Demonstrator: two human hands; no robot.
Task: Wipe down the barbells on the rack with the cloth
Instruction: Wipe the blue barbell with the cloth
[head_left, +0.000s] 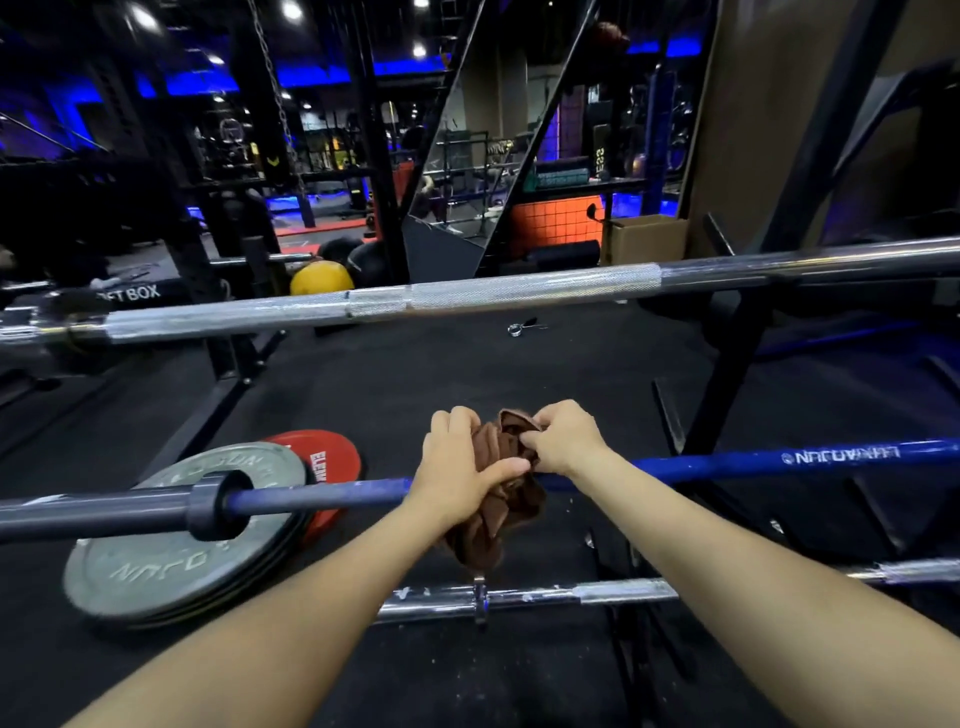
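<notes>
At the blue barbell (675, 462), middle rung of the rack (737, 364), I bunch a brown cloth (498, 499) over the shaft with both hands. My left hand (457, 462) curls round the cloth's near side, thumb pressed across the folds; my right hand (563, 439) pinches its upper edge between thumb and fingertips. The cloth sits on top of the blue barbell, its loose tail hanging below the bar.

Beyond the blue barbell, higher on the rack, lies a knurled chrome barbell (498, 293); nearer to me, below the blue barbell, rests a shorter chrome bar (519, 597). Left of my hands, under the blue barbell's grey sleeve (93, 514), a grey weight plate (171, 561) and a red plate (327, 457) lie flat on the black floor.

The cloth looks soft and light, likely to slip off the smooth painted steel unless wrapped right round it, so I judge the best hold is a full-hand wrap at the shaft. The bars look heavy and rigid, unlikely to shift under wiping.
</notes>
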